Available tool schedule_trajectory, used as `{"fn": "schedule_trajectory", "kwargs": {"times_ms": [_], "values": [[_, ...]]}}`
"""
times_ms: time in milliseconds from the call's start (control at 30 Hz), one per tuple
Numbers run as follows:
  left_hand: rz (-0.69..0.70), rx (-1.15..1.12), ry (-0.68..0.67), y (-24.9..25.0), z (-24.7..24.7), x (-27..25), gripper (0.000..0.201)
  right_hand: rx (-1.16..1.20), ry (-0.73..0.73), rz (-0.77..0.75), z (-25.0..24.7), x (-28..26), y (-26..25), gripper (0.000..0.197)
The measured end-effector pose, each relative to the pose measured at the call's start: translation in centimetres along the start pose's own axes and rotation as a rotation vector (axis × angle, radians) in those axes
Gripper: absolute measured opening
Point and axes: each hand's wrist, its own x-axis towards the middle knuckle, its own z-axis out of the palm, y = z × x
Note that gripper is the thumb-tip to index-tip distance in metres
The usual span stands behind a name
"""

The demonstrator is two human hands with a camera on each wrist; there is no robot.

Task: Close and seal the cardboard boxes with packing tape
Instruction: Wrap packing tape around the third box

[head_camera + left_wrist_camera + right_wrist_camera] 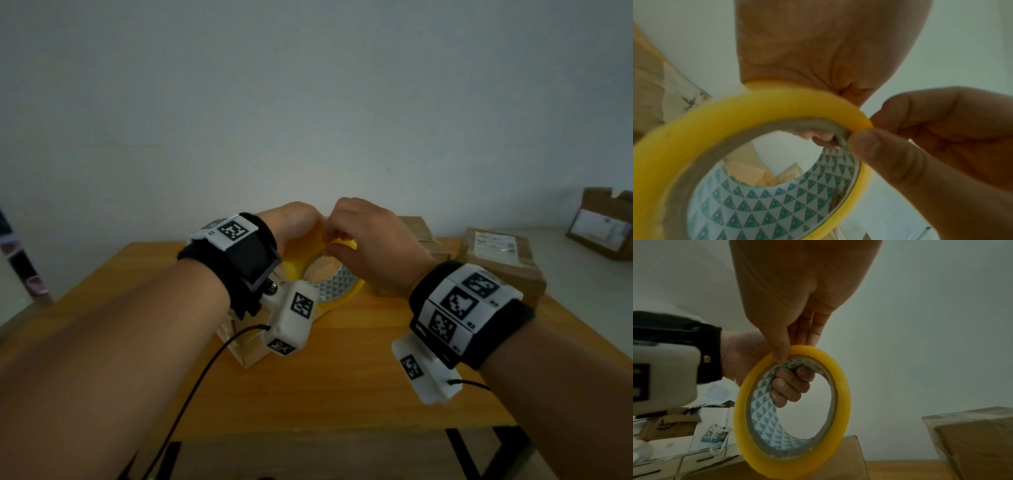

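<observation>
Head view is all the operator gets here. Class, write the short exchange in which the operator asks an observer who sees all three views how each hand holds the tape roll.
Operator: The knuckles hide it from me. How does the left hand hold the roll?
Observer: The right wrist view shows its fingers curled through the roll's core from the inside.
Operator: And the right hand?
Observer: In the left wrist view its thumb and a finger pinch the roll's yellow edge, next to the left hand's grip.
</observation>
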Motion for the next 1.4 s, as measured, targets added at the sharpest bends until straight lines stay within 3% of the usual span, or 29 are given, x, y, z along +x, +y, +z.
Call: {"fn": "schedule_trajectory", "kwargs": {"times_ms": [267,567,667,767,933,1133,1233,1300,1400], "values": [[0.016,0.080,0.021,-0.1,0.3,-0.3,0.018,-0.003,-0.061,0.042,0.2,-0.3,0.0,0.010],[0.084,0.161,0.057,0.2,0.9,-0.4,0.028,0.006,-0.039,0.008,0.2,-0.9,0.2,0.011],[0.060,0.115,0.027,0.0,0.9,-0.3,0.019,0.000,-0.025,-0.021,0.2,-0.9,0.2,0.010],[0.024,0.009,0.021,-0.3,0.5,-0.2,0.030,-0.012,-0.009,-0.031,0.1,-0.8,0.0,0.008],[0.003,-0.119,-0.038,-0.3,-0.2,-0.4,0.031,-0.066,0.040,-0.053,0.3,-0.8,-0.4,0.004],[0.026,-0.007,0.023,0.1,-0.2,-0.5,0.020,-0.011,0.014,-0.001,0.4,-0.4,-0.5,0.003],[0.032,0.095,0.048,0.1,0.2,-0.5,0.030,0.000,-0.022,0.009,0.4,-0.4,-0.3,0.008],[0.058,0.158,0.049,-0.2,0.4,-0.3,0.026,-0.004,-0.019,-0.004,0.5,-0.6,-0.3,0.009],[0.045,0.122,0.038,-0.3,0.4,-0.4,0.021,0.012,0.011,-0.001,0.5,-0.8,-0.2,0.006]]}}
